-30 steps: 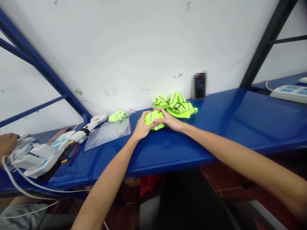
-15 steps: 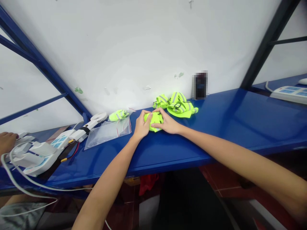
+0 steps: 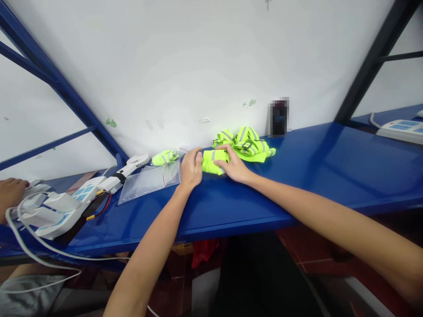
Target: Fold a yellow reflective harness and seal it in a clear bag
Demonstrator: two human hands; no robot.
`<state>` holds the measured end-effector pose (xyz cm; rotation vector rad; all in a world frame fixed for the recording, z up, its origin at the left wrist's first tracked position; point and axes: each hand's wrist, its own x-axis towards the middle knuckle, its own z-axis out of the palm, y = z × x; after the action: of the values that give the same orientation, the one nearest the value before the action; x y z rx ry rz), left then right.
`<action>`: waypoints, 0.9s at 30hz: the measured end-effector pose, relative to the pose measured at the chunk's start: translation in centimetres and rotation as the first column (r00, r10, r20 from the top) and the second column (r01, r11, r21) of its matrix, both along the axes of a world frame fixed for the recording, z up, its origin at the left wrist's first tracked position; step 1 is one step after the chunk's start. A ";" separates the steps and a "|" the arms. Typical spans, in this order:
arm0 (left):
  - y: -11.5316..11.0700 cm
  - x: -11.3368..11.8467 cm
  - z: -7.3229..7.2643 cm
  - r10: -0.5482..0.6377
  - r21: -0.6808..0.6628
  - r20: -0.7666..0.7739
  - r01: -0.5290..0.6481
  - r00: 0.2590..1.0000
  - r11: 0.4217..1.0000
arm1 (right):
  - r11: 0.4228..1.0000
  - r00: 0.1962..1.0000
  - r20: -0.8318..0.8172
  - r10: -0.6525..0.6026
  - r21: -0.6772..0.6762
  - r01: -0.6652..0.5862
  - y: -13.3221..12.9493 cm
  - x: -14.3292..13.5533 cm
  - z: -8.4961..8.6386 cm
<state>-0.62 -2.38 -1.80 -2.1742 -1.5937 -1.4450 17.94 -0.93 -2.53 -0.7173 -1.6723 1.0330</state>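
Left hand [image 3: 191, 168] and right hand [image 3: 234, 165] pinch a folded neon vest [image 3: 214, 160] on the blue counter [image 3: 297, 176], fingers covering its ends. Dark object [image 3: 279, 118] by the wall is blurred out; another person's hand [image 3: 9, 193] is cut off at the left edge.

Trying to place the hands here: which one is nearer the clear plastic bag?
Left. The left hand rests just beside the clear plastic bag, at its right edge; the right hand lies farther right, on the folded yellow vest.
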 end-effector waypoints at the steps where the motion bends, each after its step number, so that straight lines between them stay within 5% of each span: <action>1: 0.1 -0.8 0.5 0.093 0.033 -0.025 -0.092 0.995 0.995 | 0.999 1.000 0.007 0.005 -0.035 -0.004 0.0 0.1 0.0; 4: 0.0 -4.2 2.1 0.503 0.028 -0.086 -0.503 0.860 0.864 | 0.998 0.999 0.043 -0.002 -0.064 0.005 0.0 0.4 0.2; 6: -0.4 -7.0 2.7 0.623 -0.131 -0.236 -0.660 0.746 0.740 | 0.999 0.998 0.051 -0.023 -0.040 0.025 0.1 0.5 0.3; 9: -1.1 -10.6 2.6 0.575 -0.397 -0.462 -0.737 0.675 0.546 | 0.999 0.998 0.048 -0.033 -0.034 0.034 0.3 0.6 0.3; 12: -1.7 -12.3 1.8 0.461 -0.525 -0.538 -0.708 0.706 0.473 | 0.998 0.998 0.048 -0.048 -0.036 0.050 0.6 0.6 0.1; 15: -1.9 -12.2 1.5 0.530 -0.478 -0.479 -0.714 0.700 0.511 | 0.997 0.996 0.039 -0.077 -0.024 0.078 0.8 0.5 0.0; 20: -2.2 -10.1 2.2 0.757 -0.188 -0.231 -0.791 0.611 0.582 | 0.992 0.993 -0.026 -0.115 -0.058 0.114 0.7 0.1 0.2; 23: -2.1 -8.1 2.1 0.650 -0.077 -0.138 -0.662 0.748 0.746 | 0.986 0.985 -0.122 -0.121 -0.126 0.106 0.6 -0.4 0.5; 27: -1.0 -4.1 0.9 0.267 -0.178 -0.071 -0.276 0.961 0.945 | 0.952 0.945 -0.324 -0.039 -0.299 -0.063 0.5 -0.9 1.2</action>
<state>-4.68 -3.41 -0.92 -1.9574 -1.9906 -1.2002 17.08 -0.40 -1.36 -0.6891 -1.2451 1.3593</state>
